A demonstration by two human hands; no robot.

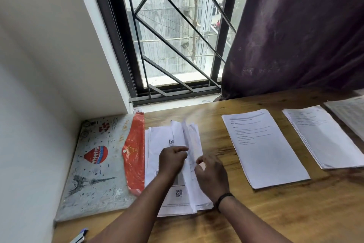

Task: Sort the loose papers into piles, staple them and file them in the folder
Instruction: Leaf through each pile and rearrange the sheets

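Fingers on the left hand (171, 159) are curled in and pinching the edge of a sheet that's lifted up off the loose stack of papers (167, 166), while the right hand (211, 176) has its thumb and fingers bent in a narrow gap right at that same raised sheet; it's too blurry to tell if they've actually got hold of it. There's a dark band on the right wrist. The stack sits around 6 o'clock on the wooden table (275, 213), kinda messy, top page showing a bold "bl" and a QR code lower down. Just beside it at 9 o'clock is the folder (135, 154), orange-red plastic with a snap button, lying partly on top of a grey laptop (94, 166) covered in stickers, a hot air balloon and an Eiffel tower sketch among them. Over at 3 o'clock from the hands there's a sorted pile (264, 148) with printed text, then a second pile (323, 136) further out the same way, and the corner of a third pile (350, 114) cut off at the frame edge. All three lie flat and apart from each other. Something blue and white, maybe the stapler (79, 237), pokes in at about 7 o'clock at the bottom edge. Up at 12 o'clock is a window with a metal grille (173, 31), and a dark purple curtain (295, 31) hangs at 2 o'clock.
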